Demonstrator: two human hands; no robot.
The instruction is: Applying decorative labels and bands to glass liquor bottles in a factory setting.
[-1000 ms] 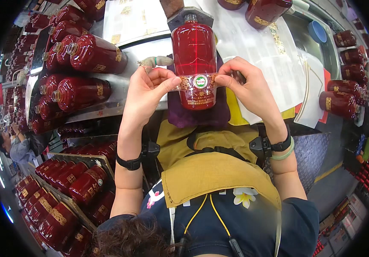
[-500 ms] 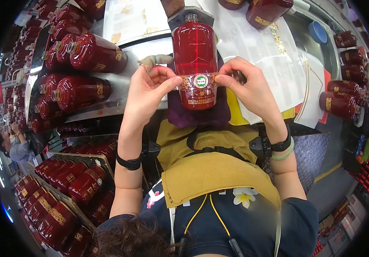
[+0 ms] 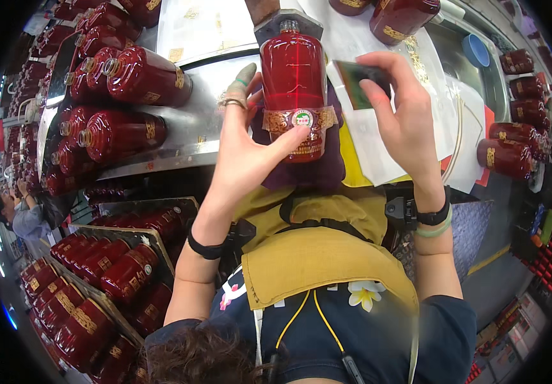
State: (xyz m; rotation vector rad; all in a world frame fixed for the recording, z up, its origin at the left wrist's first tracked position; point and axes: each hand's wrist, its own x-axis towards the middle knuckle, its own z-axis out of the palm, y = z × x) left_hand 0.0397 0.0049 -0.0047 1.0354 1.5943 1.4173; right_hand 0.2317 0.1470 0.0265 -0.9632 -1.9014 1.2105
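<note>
A red glass bottle (image 3: 294, 70) lies on its back on a dark purple cloth (image 3: 330, 150), its neck pointing away from me. Across its lower part sits a clear label strip (image 3: 277, 120) with gold print and a round green-and-white emblem; both strip ends stick out past the bottle's sides. My left hand (image 3: 244, 144) presses its thumb on the strip just below the emblem, fingers stretched along the bottle's left side. Grey-green covers wrap one or more of those fingers. To the right of the bottle, my right hand (image 3: 404, 102) grips a dark green, flat rectangular scraper (image 3: 356, 83), raised above white sheets.
A dark angular rest (image 3: 314, 25) stands at the bottle's neck. More red bottles (image 3: 144, 77) lie to the left, others (image 3: 506, 157) far right. White label sheets (image 3: 208, 29) lie behind. Crated bottles (image 3: 125, 272) stand lower left. A blue cup (image 3: 476, 50) is upper right.
Both hands have let go of the label strip's ends. My left thumb has moved onto the strip's middle. My right hand has moved up and right and now holds the scraper.
</note>
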